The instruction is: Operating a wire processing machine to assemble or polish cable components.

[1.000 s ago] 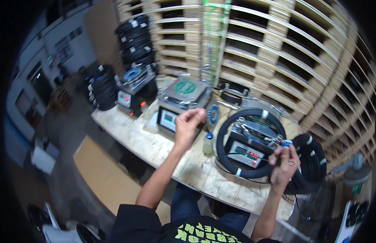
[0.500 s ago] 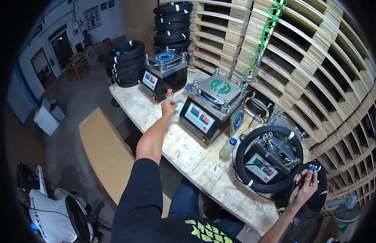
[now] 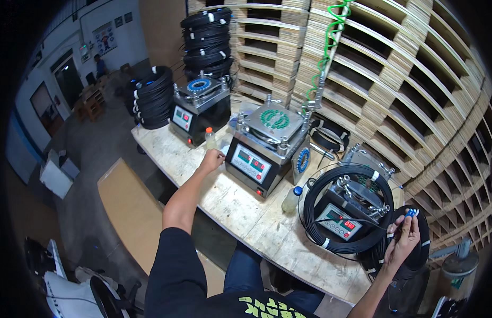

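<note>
My right hand (image 3: 402, 241) is closed on the end of a black cable, with small blue connectors (image 3: 412, 212) sticking up past its fingertips. A large coil of black cable (image 3: 311, 204) stands tilted in front of the right bench machine (image 3: 339, 222), circling its display. At the left side of the middle bench machine (image 3: 249, 163), my left hand (image 3: 211, 159) has its fingers pinched together; whatever they hold is too small to make out. Just behind that hand stands a small bottle with an orange cap (image 3: 209, 139).
A blue-capped bottle (image 3: 291, 201) stands between the middle and right machines. A third machine (image 3: 201, 114) sits at the table's far left, beside stacked cable coils (image 3: 153, 100). Wooden pallets (image 3: 373, 90) rise behind the table (image 3: 235, 212). A green coiled hose (image 3: 326, 47) hangs above.
My left hand has drawn back from the orange-capped bottle toward the middle machine. My right hand still holds the cable end. The whole view has shifted slightly.
</note>
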Demonstrator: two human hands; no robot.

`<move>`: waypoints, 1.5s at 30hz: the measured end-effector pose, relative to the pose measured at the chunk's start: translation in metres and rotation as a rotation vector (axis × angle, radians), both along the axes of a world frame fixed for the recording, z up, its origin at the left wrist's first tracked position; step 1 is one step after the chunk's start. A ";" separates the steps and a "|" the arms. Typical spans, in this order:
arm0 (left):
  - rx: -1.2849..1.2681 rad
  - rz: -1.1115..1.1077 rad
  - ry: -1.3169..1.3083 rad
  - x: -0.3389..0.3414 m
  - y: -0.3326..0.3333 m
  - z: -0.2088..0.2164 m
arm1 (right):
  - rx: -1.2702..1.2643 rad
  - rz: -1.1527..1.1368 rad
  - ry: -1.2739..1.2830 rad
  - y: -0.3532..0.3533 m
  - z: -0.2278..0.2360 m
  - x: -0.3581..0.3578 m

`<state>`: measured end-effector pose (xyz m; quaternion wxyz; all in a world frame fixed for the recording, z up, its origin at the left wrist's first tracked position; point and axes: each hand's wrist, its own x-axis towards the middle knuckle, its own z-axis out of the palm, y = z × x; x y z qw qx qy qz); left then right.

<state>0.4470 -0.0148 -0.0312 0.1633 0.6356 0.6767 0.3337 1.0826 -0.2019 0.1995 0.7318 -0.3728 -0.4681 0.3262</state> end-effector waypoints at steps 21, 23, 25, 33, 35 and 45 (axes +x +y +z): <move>0.191 -0.851 -0.313 0.469 -0.103 0.285 | -0.025 0.104 -0.089 0.061 0.029 0.011; 0.481 -0.695 -0.273 0.469 -0.086 0.277 | -0.073 0.009 -0.204 0.058 0.034 0.025; 0.376 -0.605 -0.385 0.454 -0.061 0.282 | -0.053 -0.202 -0.372 0.056 0.042 0.039; 0.531 -0.603 -0.131 0.446 0.019 0.243 | -0.012 -0.251 -0.341 0.121 0.029 0.051; 0.416 -0.622 -0.172 0.458 0.027 0.234 | -0.029 -0.179 -0.393 0.151 0.015 0.048; 0.247 -0.656 -0.170 0.467 0.034 0.217 | -0.285 0.103 -0.736 0.205 -0.008 0.040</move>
